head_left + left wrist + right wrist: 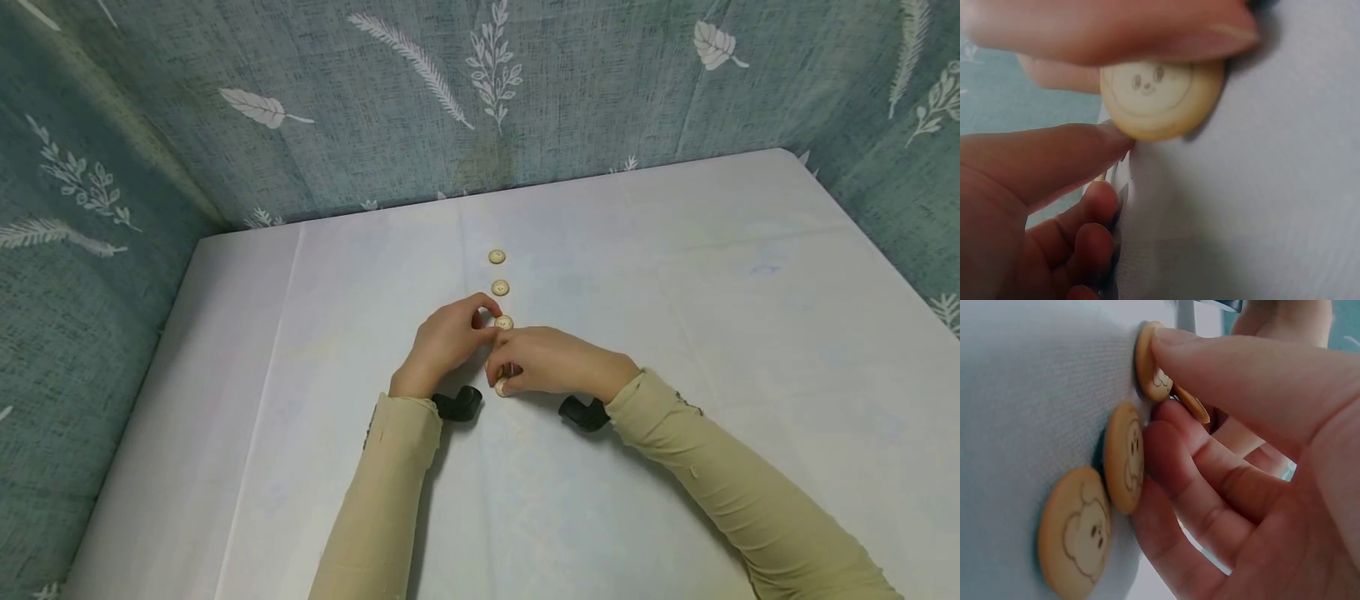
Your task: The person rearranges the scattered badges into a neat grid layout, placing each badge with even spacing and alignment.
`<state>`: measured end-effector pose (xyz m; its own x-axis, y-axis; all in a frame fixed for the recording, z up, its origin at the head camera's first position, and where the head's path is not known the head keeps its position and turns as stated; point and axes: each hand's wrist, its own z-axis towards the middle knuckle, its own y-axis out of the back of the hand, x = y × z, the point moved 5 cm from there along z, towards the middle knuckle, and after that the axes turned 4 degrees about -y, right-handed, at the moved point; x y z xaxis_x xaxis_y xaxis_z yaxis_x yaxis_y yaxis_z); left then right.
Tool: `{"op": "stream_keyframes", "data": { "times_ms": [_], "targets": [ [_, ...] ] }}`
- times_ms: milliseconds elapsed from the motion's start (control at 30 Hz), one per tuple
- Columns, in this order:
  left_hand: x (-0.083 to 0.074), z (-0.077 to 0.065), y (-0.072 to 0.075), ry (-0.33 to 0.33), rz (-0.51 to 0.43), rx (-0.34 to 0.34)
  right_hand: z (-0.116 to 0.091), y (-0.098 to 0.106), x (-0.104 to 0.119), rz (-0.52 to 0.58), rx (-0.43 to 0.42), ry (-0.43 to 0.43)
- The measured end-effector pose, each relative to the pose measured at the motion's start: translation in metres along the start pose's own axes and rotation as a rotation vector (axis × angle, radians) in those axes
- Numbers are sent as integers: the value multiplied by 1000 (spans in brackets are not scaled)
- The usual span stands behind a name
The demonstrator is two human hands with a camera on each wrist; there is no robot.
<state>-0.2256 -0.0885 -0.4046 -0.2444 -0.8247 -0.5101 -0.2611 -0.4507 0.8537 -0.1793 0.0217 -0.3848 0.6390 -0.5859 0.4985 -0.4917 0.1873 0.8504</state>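
Small round tan discs with drawn animal faces lie in a column on the white-covered table. My left hand (pixel 448 333) pinches the edges of one disc (pixel 503 323) between thumb and index finger; its face shows in the left wrist view, partly covered by the thumb (pixel 1135 31). Just nearer, my right hand (pixel 551 360) holds another disc (pixel 1146 361) with thumb and curled fingers. A tilted disc (pixel 1192 405) shows behind that one in the right wrist view. Two more discs, an upper one (pixel 1124 457) and a lower one (pixel 1074 534), sit beside the right fingertips.
Beyond the hands lie a disc (pixel 500 287) and a farther disc (pixel 497 257). Black wrist devices (pixel 460 403) rest by both cuffs. Leaf-patterned green curtain (pixel 420 83) borders the table (pixel 750 292) at the back and sides.
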Motion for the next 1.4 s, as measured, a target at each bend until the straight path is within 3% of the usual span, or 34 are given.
{"op": "stream_keyframes", "data": {
  "times_ms": [633,867,1133,1400],
  "targets": [
    [0,0,0,15,-3,-8,-5,8,-19,58,56,-128],
    [0,0,0,14,3,0,-4,12,-20,42,-15,-103],
    [-1,0,0,1,8,-6,-8,17,-26,76,-65,-135],
    [-1,0,0,0,9,-3,-10,19,-29,83,-59,-147]
  ]
}}
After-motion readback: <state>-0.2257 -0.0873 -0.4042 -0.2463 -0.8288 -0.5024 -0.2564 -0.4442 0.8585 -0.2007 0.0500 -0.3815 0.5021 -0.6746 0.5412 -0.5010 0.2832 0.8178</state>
